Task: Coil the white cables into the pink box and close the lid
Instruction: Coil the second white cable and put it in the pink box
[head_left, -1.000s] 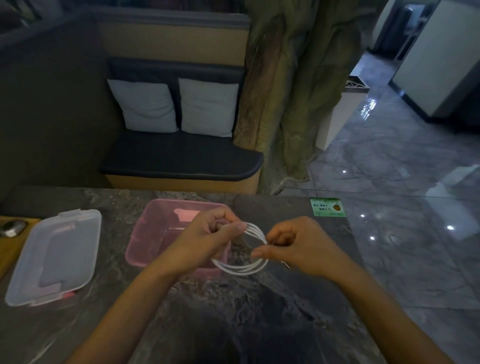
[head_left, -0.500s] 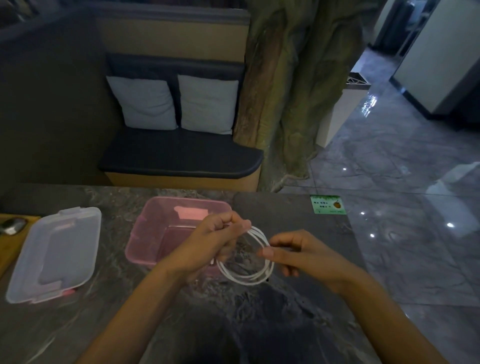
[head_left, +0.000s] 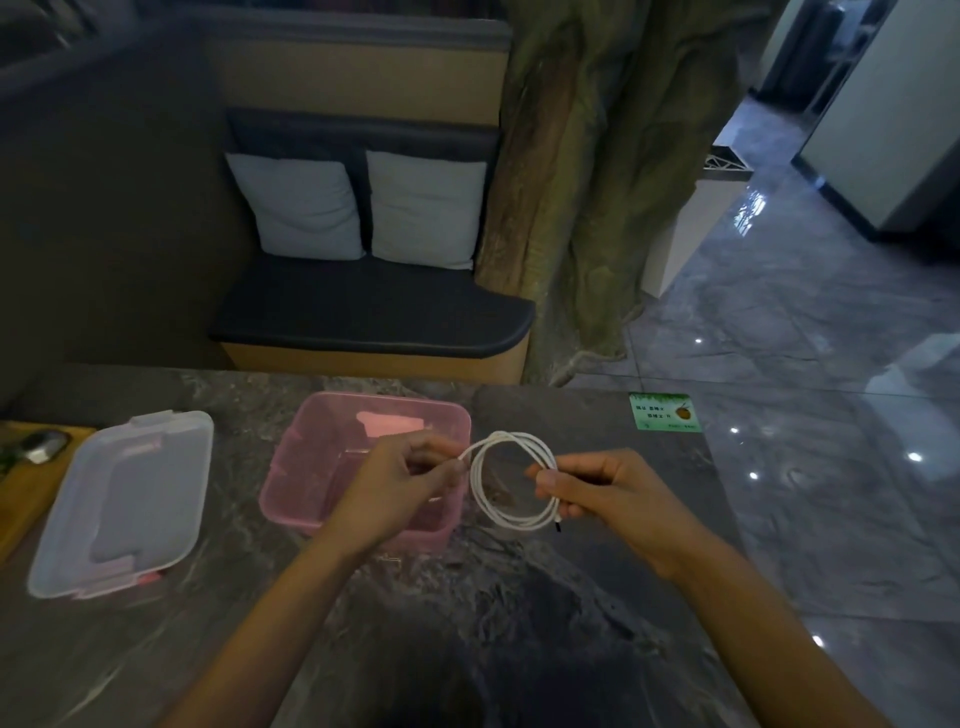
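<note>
Head view: left hand (head_left: 395, 488) pinches one side of the white cable (head_left: 511, 480), right hand (head_left: 608, 493) pinches the other, loops held over the table (head_left: 519, 623) just right of the open pink box (head_left: 363, 410). Lid (head_left: 124, 499) lies apart, left. Best keep loops small and even, tuck the dangling plug, then lower in flat. Green sticker (head_left: 665, 412) has writing, too small to read.

Two pale cushions (head_left: 358, 208) on dark bench (head_left: 374, 317), green sticker (head_left: 664, 412).
</note>
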